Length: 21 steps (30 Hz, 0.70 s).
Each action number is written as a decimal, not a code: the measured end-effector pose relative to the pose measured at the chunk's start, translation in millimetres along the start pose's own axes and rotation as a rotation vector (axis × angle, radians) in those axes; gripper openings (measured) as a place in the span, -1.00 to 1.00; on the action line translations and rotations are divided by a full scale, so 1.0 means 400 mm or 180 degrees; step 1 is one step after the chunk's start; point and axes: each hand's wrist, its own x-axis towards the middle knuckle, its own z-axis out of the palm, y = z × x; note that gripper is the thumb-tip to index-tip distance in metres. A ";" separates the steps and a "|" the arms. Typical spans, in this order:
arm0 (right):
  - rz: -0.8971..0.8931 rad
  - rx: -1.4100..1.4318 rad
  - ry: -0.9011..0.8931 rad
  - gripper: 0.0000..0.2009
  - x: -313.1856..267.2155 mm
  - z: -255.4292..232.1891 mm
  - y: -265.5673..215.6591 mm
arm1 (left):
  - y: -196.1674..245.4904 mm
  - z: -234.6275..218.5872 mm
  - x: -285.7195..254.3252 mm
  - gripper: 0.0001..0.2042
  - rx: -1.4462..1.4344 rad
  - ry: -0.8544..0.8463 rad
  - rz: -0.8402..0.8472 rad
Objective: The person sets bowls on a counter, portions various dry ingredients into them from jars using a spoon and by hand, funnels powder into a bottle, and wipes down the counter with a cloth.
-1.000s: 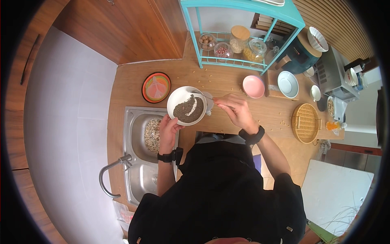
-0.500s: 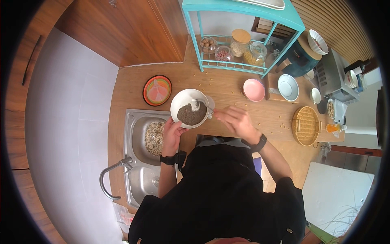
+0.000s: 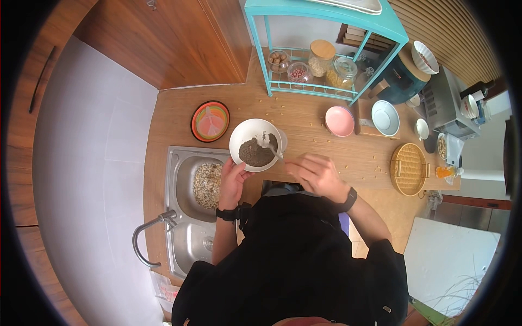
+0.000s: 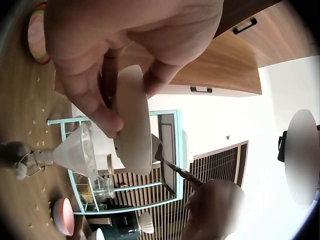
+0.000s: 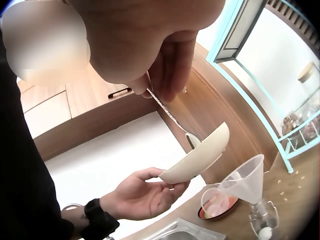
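Note:
The left hand (image 3: 232, 182) grips the near-left rim of a white bowl (image 3: 244, 128), thumb at the edge and fingers beneath. Dark ground or seed-like contents (image 3: 254, 155) lie in the bowl. Pinched in the right hand (image 3: 321, 175) is a spoon (image 5: 167, 112) with a twisted handle, its head at the bowl. The left wrist view shows the bowl (image 4: 134, 125) edge-on, held above the counter. Beside and below it, a clear funnel (image 5: 245, 182) stands in a glass bottle (image 5: 263, 220) with a wire clasp.
A sink (image 3: 173, 163) holding a grain-like mass is at left, near a colourful plate (image 3: 210, 121). Behind stands a turquoise rack (image 3: 326, 11) with jars. Pink (image 3: 340, 120) and blue (image 3: 385, 118) bowls and a woven basket (image 3: 409, 169) are at right. Small bits are scattered on the counter.
The bowl and left hand have shifted slightly right and toward the body. The spoon has moved within the bowl, and the pale patch among the dark contents has changed shape.

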 end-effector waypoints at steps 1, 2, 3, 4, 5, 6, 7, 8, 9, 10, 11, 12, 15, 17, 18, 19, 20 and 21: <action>0.0003 0.0000 -0.0004 -0.71 0.001 -0.001 0.005 | -0.003 -0.001 0.001 -0.59 -0.0009 0.0007 0.0007; 0.0007 -0.0194 0.0020 -0.70 0.005 -0.002 0.016 | -0.005 -0.002 0.001 -0.59 -0.0018 0.0013 0.0019; 0.0010 -0.0390 0.0047 -0.69 0.008 -0.003 0.022 | -0.006 -0.001 0.001 -0.59 -0.0019 0.0009 0.0023; 0.0009 -0.0396 0.0050 -0.69 0.006 -0.001 0.020 | -0.006 0.001 0.000 -0.59 -0.0027 -0.0022 0.0031; 0.0003 -0.0350 -0.0028 -0.69 0.002 0.001 0.015 | -0.005 0.003 0.000 -0.59 -0.0034 -0.0055 0.0042; -0.0005 -0.0300 -0.0109 -0.68 -0.001 0.004 0.012 | -0.006 0.004 0.002 -0.59 -0.0036 -0.0057 0.0047; -0.0010 -0.0297 -0.0110 -0.68 -0.005 0.009 0.011 | -0.007 0.004 0.002 -0.59 -0.0038 -0.0044 0.0031; -0.0025 -0.0125 -0.0063 -0.66 -0.009 0.015 0.009 | -0.008 0.003 0.000 -0.59 -0.0041 -0.0028 0.0012; -0.0038 0.0046 -0.0016 -0.63 -0.012 0.018 0.008 | -0.009 0.003 0.000 -0.59 -0.0042 -0.0024 0.0012; -0.0037 0.0049 -0.0020 -0.63 -0.008 0.016 0.010 | -0.010 0.004 0.000 -0.59 -0.0034 -0.0020 0.0030; 0.0030 -0.0150 0.0022 -0.67 0.000 0.012 0.015 | -0.010 0.005 0.000 -0.59 -0.0025 -0.0015 0.0047; 0.0097 -0.0348 0.0067 -0.71 0.004 0.010 0.016 | -0.010 0.007 -0.002 -0.59 -0.0022 -0.0010 0.0043; 0.0082 -0.0127 0.0071 -0.76 0.003 0.024 0.013 | -0.003 0.014 -0.003 -0.59 0.0001 -0.0069 0.0059; 0.0106 0.0133 0.0146 -0.79 0.003 0.034 0.001 | -0.007 0.011 -0.002 -0.59 -0.0022 -0.0074 0.0081; 0.0129 0.0385 0.0217 -0.81 0.002 0.036 -0.003 | -0.009 0.010 -0.002 -0.59 -0.0021 -0.0074 0.0079; 0.0133 0.0386 0.0218 -0.81 0.003 0.036 0.001 | -0.007 0.011 -0.003 -0.59 -0.0035 -0.0060 0.0077; 0.0238 0.0266 0.0294 -0.81 0.007 0.035 0.009 | -0.006 0.013 -0.005 -0.60 -0.0049 -0.0044 0.0072; 0.0344 0.0146 0.0370 -0.82 0.008 0.034 0.014 | -0.006 0.015 -0.006 -0.60 -0.0048 -0.0041 0.0064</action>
